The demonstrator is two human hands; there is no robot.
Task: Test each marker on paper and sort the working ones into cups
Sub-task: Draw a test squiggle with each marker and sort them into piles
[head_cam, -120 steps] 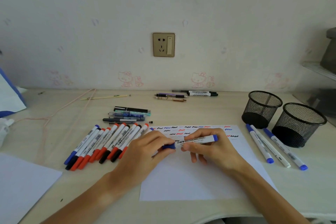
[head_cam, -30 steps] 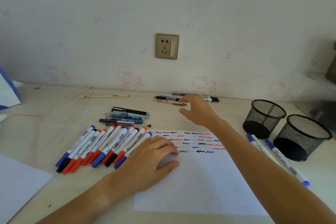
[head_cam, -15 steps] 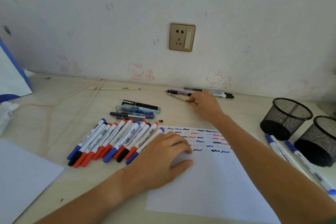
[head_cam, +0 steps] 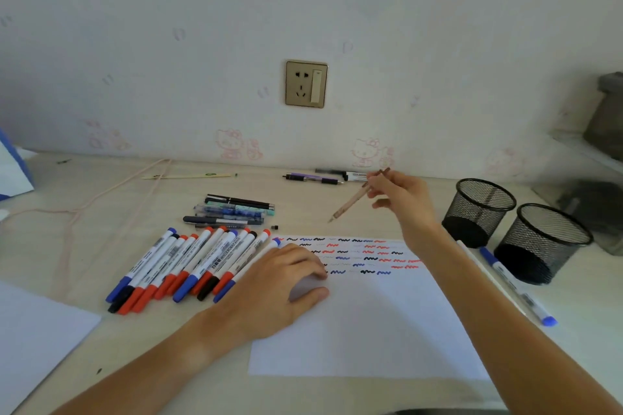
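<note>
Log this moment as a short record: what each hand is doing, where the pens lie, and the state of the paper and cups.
right hand: raised above the desk, fingers pinching a slim tan pen, tip angled down to the left
left hand: resting on the test paper, holding nothing
test paper: rows of red, blue and black squiggles across its top
marker row: capped, side by side left of the paper
mesh cups: two, upright, on the right; contents cannot be told
blue-capped markers: lying in front of the cups
</note>
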